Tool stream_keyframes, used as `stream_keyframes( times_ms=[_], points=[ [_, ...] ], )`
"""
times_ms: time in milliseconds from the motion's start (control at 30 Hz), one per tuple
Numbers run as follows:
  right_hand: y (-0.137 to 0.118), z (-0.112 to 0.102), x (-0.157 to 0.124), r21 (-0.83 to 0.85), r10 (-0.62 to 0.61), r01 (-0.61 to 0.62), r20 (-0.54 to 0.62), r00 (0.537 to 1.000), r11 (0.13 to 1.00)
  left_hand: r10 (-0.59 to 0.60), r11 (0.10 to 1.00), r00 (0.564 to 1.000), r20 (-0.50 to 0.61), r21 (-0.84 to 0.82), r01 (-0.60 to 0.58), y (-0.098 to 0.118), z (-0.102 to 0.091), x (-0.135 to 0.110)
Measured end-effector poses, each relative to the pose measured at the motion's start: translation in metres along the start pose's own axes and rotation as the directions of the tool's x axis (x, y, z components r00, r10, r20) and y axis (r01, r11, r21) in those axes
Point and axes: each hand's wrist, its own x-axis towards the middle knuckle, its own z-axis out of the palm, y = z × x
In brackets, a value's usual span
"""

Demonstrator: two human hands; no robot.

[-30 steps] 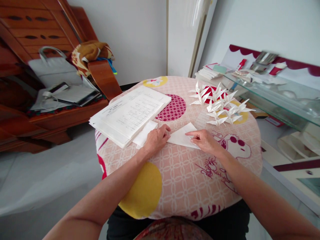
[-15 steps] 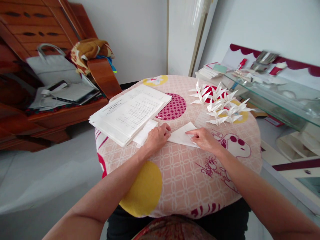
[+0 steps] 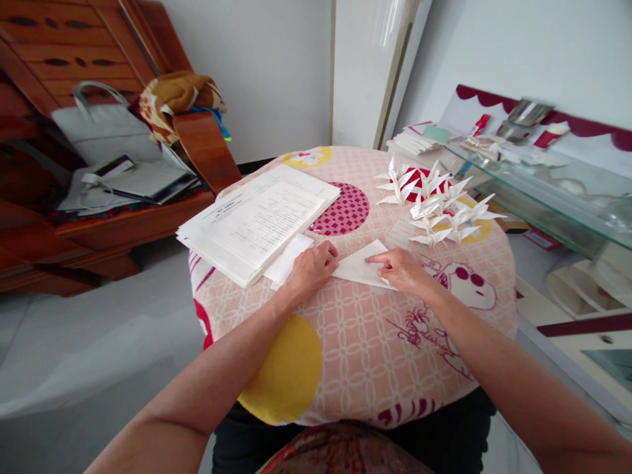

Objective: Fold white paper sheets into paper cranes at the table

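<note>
As I watched through the head view, the folded paper (image 3: 358,264) lay on the table (image 3: 353,355), the left hand (image 3: 312,268) curling its fingers at one corner, the right hand (image 3: 401,268) extending a forefinger onto it; whether either pinched, I couldn't tell.

1 head camera looks forward, down at the hands (image 3: 313,266).

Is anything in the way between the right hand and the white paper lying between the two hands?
Nothing visible: the right hand appears to rest its index finger directly on the white paper. The paper cranes lie farther back, clear of both.
</note>
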Motion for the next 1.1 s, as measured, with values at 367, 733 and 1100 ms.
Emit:
stream_keyframes(
  times_ms=[367, 733, 1100],
  points=[
    [0.004, 0.002, -0.001, -0.073, -0.038, 0.036, -0.029, 0.999, 0.997, 0.077, 0.970, 0.977, 0.198, -0.240, -0.028, -0.023, -0.039, 0.003],
    [0.007, 0.004, -0.002, -0.091, -0.049, 0.043, -0.060, 0.997, 0.995, 0.031, 0.964, 0.984, 0.178, -0.265, 0.017, -0.025, -0.029, 0.010],
    [0.006, 0.003, -0.001, -0.118, -0.054, 0.047, -0.050, 0.997, 0.992, 0.068, 0.982, 0.982, 0.175, -0.184, -0.035, -0.023, -0.029, 0.013]
  ],
)
